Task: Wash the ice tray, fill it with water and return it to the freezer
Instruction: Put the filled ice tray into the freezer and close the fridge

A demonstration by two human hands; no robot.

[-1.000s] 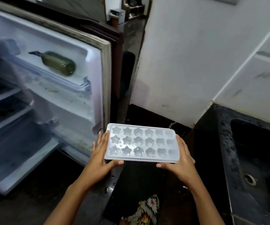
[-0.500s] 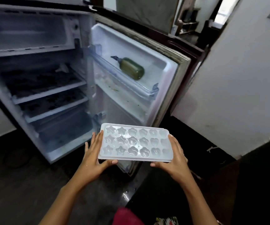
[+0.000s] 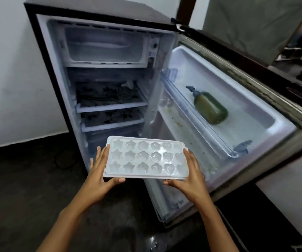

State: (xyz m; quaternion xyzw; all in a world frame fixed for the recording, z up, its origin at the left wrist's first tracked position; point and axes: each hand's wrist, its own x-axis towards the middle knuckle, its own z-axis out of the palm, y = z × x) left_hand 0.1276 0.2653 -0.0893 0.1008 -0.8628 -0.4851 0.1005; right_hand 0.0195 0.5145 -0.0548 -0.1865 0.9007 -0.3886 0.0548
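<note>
A white ice tray (image 3: pixel 144 158) with star, flower and heart moulds is held level in front of the open fridge. My left hand (image 3: pixel 99 171) holds its left end, fingers along the side and thumb under the near edge. My right hand (image 3: pixel 192 174) holds the right end the same way. Water glints in the moulds. The freezer compartment (image 3: pixel 106 46) sits open at the top of the fridge, above and beyond the tray.
The small fridge (image 3: pixel 43 51) stands against a white wall, its door (image 3: pixel 255 110) swung open to the right. A green bottle (image 3: pixel 210 108) lies in the door shelf. Two patterned shelves (image 3: pixel 110 99) sit below the freezer. The floor is dark.
The view has swung left from the sink toward the fridge, and the whole fridge interior with the freezer is now in sight. Both hands keep the same hold on the tray.
</note>
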